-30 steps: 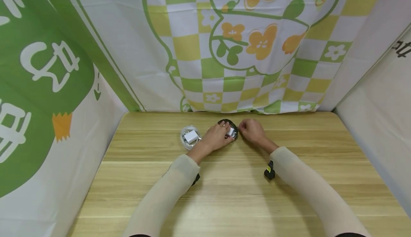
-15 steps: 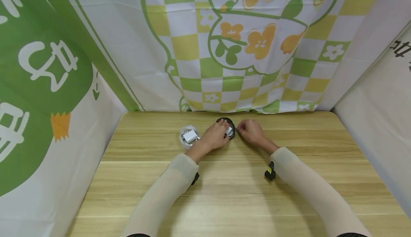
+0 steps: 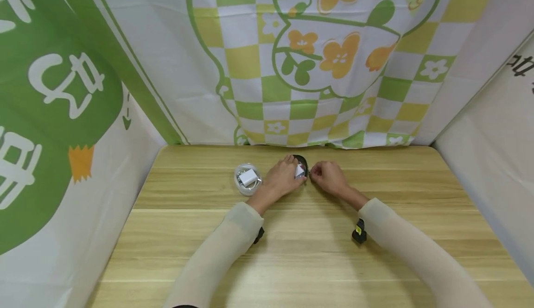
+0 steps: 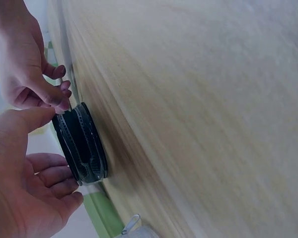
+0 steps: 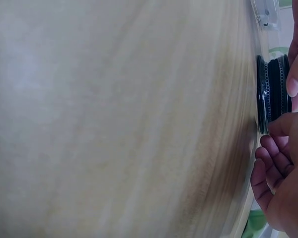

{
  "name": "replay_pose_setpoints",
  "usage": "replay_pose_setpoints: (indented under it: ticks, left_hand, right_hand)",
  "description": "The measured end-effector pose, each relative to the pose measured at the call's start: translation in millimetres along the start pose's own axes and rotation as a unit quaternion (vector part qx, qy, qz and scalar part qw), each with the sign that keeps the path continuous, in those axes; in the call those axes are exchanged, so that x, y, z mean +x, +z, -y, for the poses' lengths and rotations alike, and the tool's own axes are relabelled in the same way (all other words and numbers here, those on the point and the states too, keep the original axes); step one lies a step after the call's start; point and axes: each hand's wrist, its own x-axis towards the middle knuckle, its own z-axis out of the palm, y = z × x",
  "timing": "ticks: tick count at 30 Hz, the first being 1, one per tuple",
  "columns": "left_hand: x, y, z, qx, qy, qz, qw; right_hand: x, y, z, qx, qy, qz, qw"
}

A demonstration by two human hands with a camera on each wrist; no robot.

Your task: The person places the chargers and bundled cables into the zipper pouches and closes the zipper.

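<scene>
A small round zip case (image 3: 301, 169) with a black rim and a white item under its top lies near the table's back edge. My left hand (image 3: 283, 177) lies over its left side and grips it between thumb and fingers, hiding that part. In the left wrist view, two pale toothed rows run round the side of the case (image 4: 82, 141), a black strip between them. My right hand (image 3: 329, 177) is at its right edge, thumb and forefinger pinching a zipper pull, mostly hidden by the fingertips. The right wrist view shows the right hand (image 5: 288, 168) right below the case (image 5: 274, 89).
A clear round case (image 3: 248, 178) holding a white charger and cable lies just left of my left forearm. A patterned cloth (image 3: 313, 109) hangs behind the table's back edge. The wooden table (image 3: 300, 261) stretches toward me, with white sheets at both sides.
My right hand has shifted slightly toward me along the case's edge. My left hand has slid a little right and covers more of the case. The clear case has stayed in place.
</scene>
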Motion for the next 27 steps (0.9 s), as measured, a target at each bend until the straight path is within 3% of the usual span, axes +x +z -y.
replay_pose_setpoints:
  ticks: [9, 17, 27]
  left_hand:
    - [-1.4, -1.1, -1.2, -0.005, 0.001, 0.019, 0.9998]
    - [0.7, 1.0, -1.8, 0.009, 0.01, 0.013, 0.9998]
    - [1.0, -1.0, 2.1, 0.008, 0.015, 0.038, 0.9991]
  right_hand:
    - [-7.5, 0, 6, 0.012, -0.005, -0.008, 0.9999]
    - [-12.3, -1, 8, 0.02, -0.004, 0.002, 0.9998]
    - [-14.0, 1, 6, 0.023, -0.016, -0.005, 0.9996]
